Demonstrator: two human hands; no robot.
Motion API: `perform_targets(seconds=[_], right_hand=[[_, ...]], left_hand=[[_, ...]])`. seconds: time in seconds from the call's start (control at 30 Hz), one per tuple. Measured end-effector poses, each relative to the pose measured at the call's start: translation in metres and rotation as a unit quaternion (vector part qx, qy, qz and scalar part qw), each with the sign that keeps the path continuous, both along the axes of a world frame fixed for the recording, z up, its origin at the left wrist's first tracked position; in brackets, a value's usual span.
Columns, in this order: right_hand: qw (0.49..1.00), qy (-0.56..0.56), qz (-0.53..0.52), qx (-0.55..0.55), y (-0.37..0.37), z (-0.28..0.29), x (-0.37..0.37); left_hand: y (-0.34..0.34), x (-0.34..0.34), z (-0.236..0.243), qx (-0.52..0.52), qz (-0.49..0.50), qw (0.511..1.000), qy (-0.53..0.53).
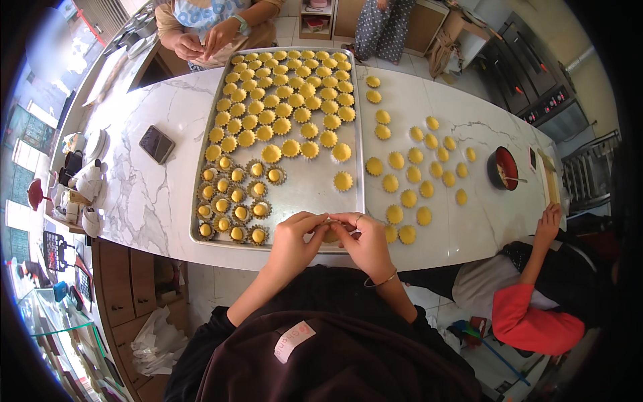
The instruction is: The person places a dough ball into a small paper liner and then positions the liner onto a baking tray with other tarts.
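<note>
The long white marble-patterned counter [154,194] carries everything here, and on it lies a large rectangular metal baking tray [315,184] whose far part is packed with rows of plain round yellow pastry discs with scalloped edges [288,87]. Toward the near left corner of the tray sit the finished pieces, small fluted tart shells with yellow filling [234,201], set in close columns. To the right of the tray, loose yellow discs [408,181] are scattered on the bare counter, with a dark round bowl with a red inside [502,167] beyond them and a black phone [157,144] lying flat on the left.

At the tray's near edge the left hand [295,238] and the right hand [365,241] meet, fingertips pinched together on one small pale piece of dough [330,231], mostly hidden between them. Both grips are narrow, thumb and forefinger closed on the piece.

Judging from the shaped shells nearby, the work in hand looks like crimping a rim. It would go best with light, even pinches, turning the piece a little between each so the flutes match, and holding it low over the tray so it cannot drop far.

Across the counter another person's hands [197,40] work at the far end of the tray, and a third person's hand [549,221] rests on the right edge.
</note>
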State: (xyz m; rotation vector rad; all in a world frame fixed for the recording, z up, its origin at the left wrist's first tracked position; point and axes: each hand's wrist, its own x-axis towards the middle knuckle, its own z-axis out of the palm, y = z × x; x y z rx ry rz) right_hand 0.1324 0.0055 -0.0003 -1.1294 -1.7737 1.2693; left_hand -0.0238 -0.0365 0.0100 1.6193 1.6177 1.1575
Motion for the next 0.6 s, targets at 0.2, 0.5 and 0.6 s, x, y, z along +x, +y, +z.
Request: perform_targets(seconds=[0.2, 0.5, 0.6], right_hand=[[0.997, 0.031, 0.001, -0.077, -0.004, 0.011, -0.002], [0.986, 0.114, -0.017, -0.118, -0.003, -0.001, -0.002], [0.994, 0.07, -0.007, -0.078, -0.003, 0.004, -0.002]], left_hand=[[-0.001, 0.0, -0.001, -0.015, 0.045, 0.999, -0.026], [-0.002, 0.005, 0.007, -0.002, 0.016, 0.999, -0.037], [-0.001, 0.0, -0.002, -0.025, 0.012, 0.999, -0.045]])
